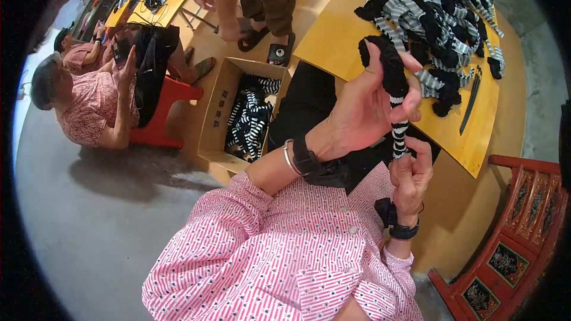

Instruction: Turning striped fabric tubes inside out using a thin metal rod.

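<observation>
One black-and-white striped sock [395,85], at one o'clock from half-curled, thumb-up left hand [361,102], gripped above; at eleven o'clock from upright right hand [410,173], pinched below.

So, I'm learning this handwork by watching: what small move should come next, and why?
Probably a gentle pull by the right hand, away from the left hand: the left holds the fuzzy black end of a narrow black-and-white striped fabric piece, while the right pinches its striped lower part, so both sides seem secured.
</observation>
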`<state>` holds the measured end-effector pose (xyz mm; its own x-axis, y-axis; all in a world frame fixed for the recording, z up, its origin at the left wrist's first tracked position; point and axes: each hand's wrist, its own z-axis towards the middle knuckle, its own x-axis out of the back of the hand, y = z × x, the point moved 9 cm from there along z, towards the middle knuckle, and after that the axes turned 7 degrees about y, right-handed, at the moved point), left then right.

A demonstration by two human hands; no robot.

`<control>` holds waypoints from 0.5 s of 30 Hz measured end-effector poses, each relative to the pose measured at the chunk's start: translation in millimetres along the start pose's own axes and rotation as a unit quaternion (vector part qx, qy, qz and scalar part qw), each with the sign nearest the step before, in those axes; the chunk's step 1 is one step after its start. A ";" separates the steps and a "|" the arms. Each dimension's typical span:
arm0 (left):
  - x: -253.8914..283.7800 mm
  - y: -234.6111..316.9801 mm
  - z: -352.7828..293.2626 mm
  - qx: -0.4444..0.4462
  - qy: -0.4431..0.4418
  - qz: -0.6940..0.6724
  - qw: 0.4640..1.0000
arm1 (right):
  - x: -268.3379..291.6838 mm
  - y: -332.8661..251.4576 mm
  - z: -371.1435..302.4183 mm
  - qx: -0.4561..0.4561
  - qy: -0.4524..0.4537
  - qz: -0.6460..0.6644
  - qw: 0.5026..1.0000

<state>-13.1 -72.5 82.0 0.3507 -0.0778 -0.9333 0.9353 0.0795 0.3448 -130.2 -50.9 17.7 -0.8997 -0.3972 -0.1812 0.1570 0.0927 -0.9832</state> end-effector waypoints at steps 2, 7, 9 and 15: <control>-1.5 -1.9 -1.1 -0.022 -0.018 0.033 0.999 | -0.2 1.2 -0.1 -0.001 -0.005 0.012 1.000; -3.7 -4.2 -3.2 0.000 -0.028 -0.004 1.000 | 3.1 7.3 -0.1 -0.021 -0.018 0.082 0.996; -5.5 -4.2 -2.7 0.001 -0.038 0.009 0.999 | 5.5 8.1 -0.6 -0.016 -0.015 0.087 0.996; 3.8 -10.3 -6.9 0.019 0.016 -0.001 1.000 | 12.5 10.4 -1.0 -0.006 -0.014 0.076 0.997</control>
<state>-21.7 -66.7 74.2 0.3477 -0.0451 -0.9365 0.9373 0.0411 0.3460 -140.2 -54.0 5.3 -0.8547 -0.4024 -0.3279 0.2853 0.1635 -0.9444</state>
